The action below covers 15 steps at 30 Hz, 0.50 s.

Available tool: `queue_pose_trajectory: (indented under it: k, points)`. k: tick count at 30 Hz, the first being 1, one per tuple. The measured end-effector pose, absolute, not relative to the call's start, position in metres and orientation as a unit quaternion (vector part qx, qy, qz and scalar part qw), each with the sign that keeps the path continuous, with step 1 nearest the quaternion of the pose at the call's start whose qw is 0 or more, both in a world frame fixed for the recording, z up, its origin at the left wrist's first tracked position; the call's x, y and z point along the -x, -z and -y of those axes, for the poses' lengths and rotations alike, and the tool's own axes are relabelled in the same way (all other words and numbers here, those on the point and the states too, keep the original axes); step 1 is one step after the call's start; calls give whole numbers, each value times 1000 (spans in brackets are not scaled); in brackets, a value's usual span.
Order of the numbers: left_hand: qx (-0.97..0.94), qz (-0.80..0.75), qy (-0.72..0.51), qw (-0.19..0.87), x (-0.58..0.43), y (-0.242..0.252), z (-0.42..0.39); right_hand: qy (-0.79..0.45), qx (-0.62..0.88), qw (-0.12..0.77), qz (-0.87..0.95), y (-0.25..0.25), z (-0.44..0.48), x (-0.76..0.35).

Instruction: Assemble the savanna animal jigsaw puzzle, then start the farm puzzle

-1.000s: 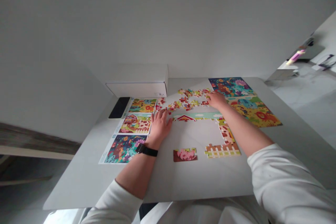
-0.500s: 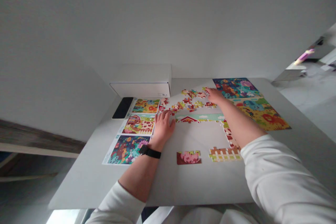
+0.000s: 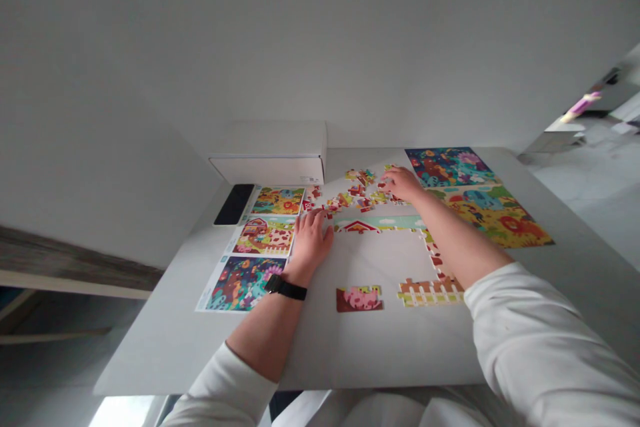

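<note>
My left hand point(image 3: 311, 243) lies with its fingers apart on the table, beside the left end of the joined sky-and-roof strip point(image 3: 383, 223). Over the right part of the loose pieces point(image 3: 357, 190) is my right hand point(image 3: 401, 183), fingers bent downward; what is under its fingertips is hidden. A cow-patterned edge point(image 3: 434, 252) runs from the strip down to the joined fence pieces point(image 3: 431, 293), partly behind my right forearm. The joined pig pieces point(image 3: 359, 299) lie separately near the front.
Printed pictures point(image 3: 263, 236) lie on the left, beside a black phone point(image 3: 234, 205). A white box point(image 3: 267, 169) stands at the back against the wall. Two finished-looking pictures, one dark blue point(image 3: 450, 167) and one yellow point(image 3: 495, 217), lie at the right.
My right hand has moved slightly left over the loose pieces, its fingers now covering the cow-patterned piece there. My left hand has stayed in place.
</note>
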State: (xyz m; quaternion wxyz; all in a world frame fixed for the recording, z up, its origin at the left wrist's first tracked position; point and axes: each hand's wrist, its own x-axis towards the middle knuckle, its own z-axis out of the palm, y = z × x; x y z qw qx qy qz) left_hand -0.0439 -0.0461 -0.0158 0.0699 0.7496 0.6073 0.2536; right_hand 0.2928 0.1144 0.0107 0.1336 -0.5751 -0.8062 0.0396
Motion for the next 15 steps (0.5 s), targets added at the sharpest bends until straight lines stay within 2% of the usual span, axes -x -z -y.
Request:
queue_pose_trajectory:
  k: [5, 10, 15]
  points:
    - [-750, -607, -252, 71, 44, 14, 46, -74, 546, 116, 826, -6, -118, -261]
    - [-752, -603, -257, 68, 43, 16, 46, -48, 581, 72, 809, 0, -122, -248]
    - [-752, -603, -254, 74, 43, 19, 43, -14, 650, 99, 754, 0, -122, -244]
